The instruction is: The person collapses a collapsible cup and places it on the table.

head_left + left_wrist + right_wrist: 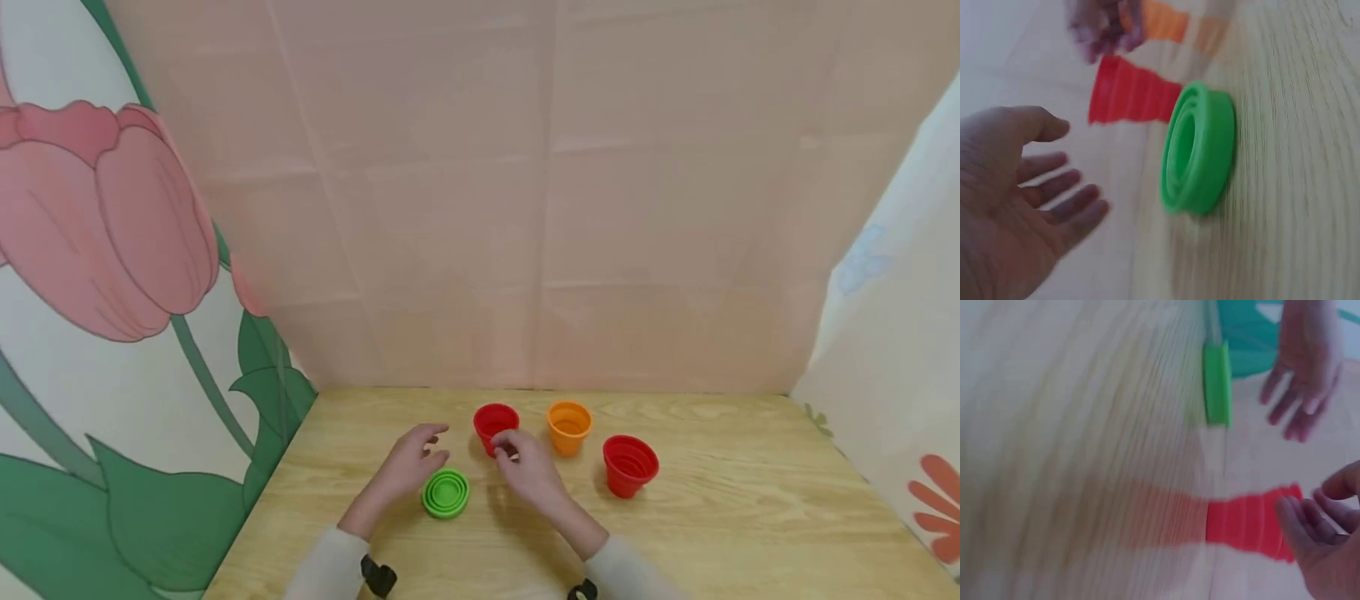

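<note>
In the head view a green collapsible cup [446, 493], pressed flat into rings, lies on the wooden table. My left hand [411, 463] hovers beside and above it, fingers spread and nothing in them; the left wrist view shows this palm [1007, 200] apart from the green cup [1210, 153]. A red collapsible cup [492, 419] stands expanded farther back. My right hand [529, 468] is in front of it with loosely bent, empty fingers, and the fingertips overlap the rim of the red cup [1247, 522] in the right wrist view.
An orange expanded cup [568, 429] and another red expanded cup [630, 467] stand to the right on the table [750, 500]. A plain pinkish sheet [450, 208] hangs behind the table. A flower-printed sheet [112, 375] borders the left side.
</note>
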A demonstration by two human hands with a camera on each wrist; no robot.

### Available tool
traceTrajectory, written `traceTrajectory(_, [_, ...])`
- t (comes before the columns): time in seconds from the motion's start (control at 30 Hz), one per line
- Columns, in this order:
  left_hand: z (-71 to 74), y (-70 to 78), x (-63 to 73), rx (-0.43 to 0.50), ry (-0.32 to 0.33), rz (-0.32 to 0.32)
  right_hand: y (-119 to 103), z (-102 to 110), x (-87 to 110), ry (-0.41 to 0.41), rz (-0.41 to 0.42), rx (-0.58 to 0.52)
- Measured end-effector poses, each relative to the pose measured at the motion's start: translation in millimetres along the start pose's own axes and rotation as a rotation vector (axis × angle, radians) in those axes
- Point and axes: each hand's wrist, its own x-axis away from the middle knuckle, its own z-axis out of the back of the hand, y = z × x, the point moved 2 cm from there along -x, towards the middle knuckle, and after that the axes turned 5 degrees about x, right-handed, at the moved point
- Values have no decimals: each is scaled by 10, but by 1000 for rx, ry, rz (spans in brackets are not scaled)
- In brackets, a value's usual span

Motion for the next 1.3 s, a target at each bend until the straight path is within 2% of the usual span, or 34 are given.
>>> traceTrajectory(0.13, [-154, 123, -114, -84, 16, -155, 52, 105, -16, 135, 126, 131])
traceTrajectory(0.2, [-226, 151, -158, -99, 39, -203, 82, 129, -26, 170, 195, 203])
traceTrajectory(0.3, [-316, 180, -237, -137, 47, -244, 116, 163, -49, 204, 267, 313])
traceTrajectory(0.4, [-395, 193, -340, -212, 4, -257, 165, 181, -88, 199, 267, 394])
traceTrajectory(0.53, [-479, 204, -481, -277, -66, -294, 226, 169, -158, 123, 247, 421])
traceTrajectory(0.63, [-525, 207, -572, -297, -105, -323, 262, 137, -209, 67, 273, 393])
traceTrajectory(0.7, [-536, 214, -624, -301, -115, -319, 287, 120, -238, 43, 274, 371])
traceTrajectory(0.77, [-526, 226, -663, -272, -118, -299, 293, 128, -259, 32, 257, 338])
traceTrajectory(0.87, [-479, 243, -678, -168, -122, -244, 288, 175, -271, 21, 201, 256])
traceTrajectory(1.03, [-394, 271, -597, 36, -128, -192, 250, 305, -249, 5, 168, 106])
traceTrajectory(1.17, [-338, 321, -474, 115, -119, -149, 204, 418, -213, -40, 154, -6])
traceTrajectory(1.3, [-269, 390, -348, 158, -109, -118, 152, 511, -167, -137, 133, -116])
